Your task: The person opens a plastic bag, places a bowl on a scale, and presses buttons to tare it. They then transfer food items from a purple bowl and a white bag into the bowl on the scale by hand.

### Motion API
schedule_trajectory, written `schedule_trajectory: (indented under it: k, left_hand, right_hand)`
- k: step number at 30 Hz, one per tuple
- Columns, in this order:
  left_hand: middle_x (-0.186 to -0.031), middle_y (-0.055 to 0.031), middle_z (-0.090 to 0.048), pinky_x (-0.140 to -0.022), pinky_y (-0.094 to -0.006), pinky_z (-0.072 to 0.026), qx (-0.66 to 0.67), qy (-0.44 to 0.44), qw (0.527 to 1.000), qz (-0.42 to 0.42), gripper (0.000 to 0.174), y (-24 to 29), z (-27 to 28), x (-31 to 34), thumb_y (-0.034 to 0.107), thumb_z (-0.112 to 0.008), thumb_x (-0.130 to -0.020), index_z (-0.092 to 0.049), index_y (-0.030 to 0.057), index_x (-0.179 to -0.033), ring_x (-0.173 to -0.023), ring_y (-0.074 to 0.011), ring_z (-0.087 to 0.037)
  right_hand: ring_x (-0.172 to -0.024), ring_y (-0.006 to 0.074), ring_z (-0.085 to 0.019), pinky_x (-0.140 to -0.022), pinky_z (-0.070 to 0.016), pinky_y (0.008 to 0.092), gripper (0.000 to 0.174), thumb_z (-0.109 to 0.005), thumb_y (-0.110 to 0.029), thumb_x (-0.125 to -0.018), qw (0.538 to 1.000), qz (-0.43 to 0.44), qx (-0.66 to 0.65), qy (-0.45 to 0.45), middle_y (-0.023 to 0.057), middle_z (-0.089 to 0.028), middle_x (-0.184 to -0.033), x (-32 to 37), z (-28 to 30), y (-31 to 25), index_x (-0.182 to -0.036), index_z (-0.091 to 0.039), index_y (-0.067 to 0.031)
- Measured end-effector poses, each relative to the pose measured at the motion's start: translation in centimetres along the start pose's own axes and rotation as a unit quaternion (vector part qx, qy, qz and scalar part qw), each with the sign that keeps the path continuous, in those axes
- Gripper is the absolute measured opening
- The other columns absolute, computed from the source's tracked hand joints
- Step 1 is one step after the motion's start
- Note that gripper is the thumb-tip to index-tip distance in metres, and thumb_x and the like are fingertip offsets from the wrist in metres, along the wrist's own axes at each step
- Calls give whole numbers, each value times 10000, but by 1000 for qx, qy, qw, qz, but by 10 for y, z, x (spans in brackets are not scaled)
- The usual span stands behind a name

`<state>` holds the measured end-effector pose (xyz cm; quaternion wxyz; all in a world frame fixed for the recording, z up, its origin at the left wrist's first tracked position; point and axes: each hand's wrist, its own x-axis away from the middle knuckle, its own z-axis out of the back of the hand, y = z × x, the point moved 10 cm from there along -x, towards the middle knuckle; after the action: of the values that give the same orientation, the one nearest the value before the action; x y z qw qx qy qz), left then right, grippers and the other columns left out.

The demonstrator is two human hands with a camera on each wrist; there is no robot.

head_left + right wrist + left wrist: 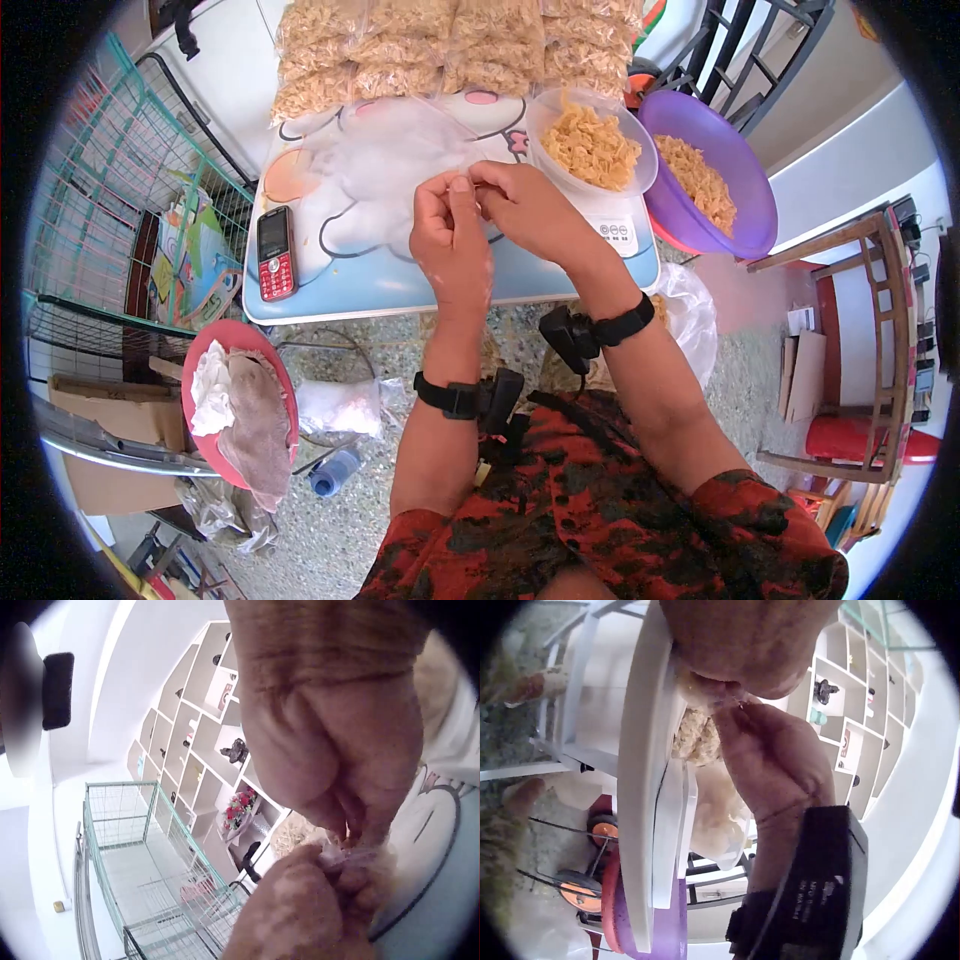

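Note:
Over the low table, my left hand and right hand meet fingertip to fingertip. Between them they pinch a thin piece of clear plastic bag, best seen in the right wrist view; the curled fingers hide much of it. Just beyond the hands lies a loose heap of clear plastic bags. Right of my right hand, a clear bowl of yellowish dried flakes stands on a white scale.
Filled bags of flakes are stacked along the table's far side. A red phone lies at the left edge. Beside the table's right side is a purple basin holding more flakes. A pink stool with cloths and a wire cage stand left.

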<state>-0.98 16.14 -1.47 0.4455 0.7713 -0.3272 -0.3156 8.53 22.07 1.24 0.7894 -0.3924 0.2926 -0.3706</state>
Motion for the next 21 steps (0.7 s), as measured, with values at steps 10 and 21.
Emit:
schedule_trajectory:
  k: [10, 21]
  left_hand:
    - [-721, 50, -565, -478, -187, -308, -82, -7, 995, 53, 203, 50, 13, -14, 230, -651, -969, -664, 34, -1019, -555, -8, -418]
    - [-653, 70, -456, -434, -204, -226, -55, -24, 995, 85, 224, 84, 22, -26, 264, -662, -962, -647, 43, -990, -487, -25, -331]
  right_hand:
    - [-737, 325, -648, -664, -503, 384, 255, -609, -206, -931, 973, 97, 210, -19, 180, -675, -821, 1, 29, -78, -1038, -646, 22]
    - [-902, 393, -625, -782, -498, 454, 203, -560, -184, -937, 899, 241, 349, -106, 204, -645, -948, 23, 22, -136, -926, -607, 13]
